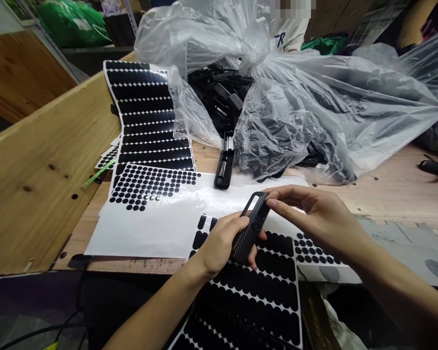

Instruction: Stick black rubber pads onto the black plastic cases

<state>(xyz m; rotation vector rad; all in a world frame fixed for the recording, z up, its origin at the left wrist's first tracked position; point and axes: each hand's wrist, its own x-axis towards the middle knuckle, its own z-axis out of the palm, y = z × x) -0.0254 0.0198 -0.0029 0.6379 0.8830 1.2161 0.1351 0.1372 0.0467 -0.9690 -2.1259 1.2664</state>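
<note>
My left hand (222, 240) is wrapped round a long black plastic casing (253, 226) with a carbon-fibre pattern, a long slot and a small round button-like mark. The casing is tilted, its slotted end up and away from me. With thumb and forefinger closed, my right hand (310, 206) pinches its upper right edge; anything small between the fingertips is hidden. Beneath my hands lies a sheet of black oblong stickers (263, 287), hanging over the table's front edge. A sheet of round black stickers (146, 187), partly used, is left of my hands. Another black casing (224, 167) lies beyond them.
A large clear plastic bag (292, 107) at the back holds many black parts (222, 95). A wooden board (47, 180) walls the left side, with another sticker sheet (146, 112) leaning there. A black-handled tool (436, 167) lies far right. A person (290, 29) is behind the bag.
</note>
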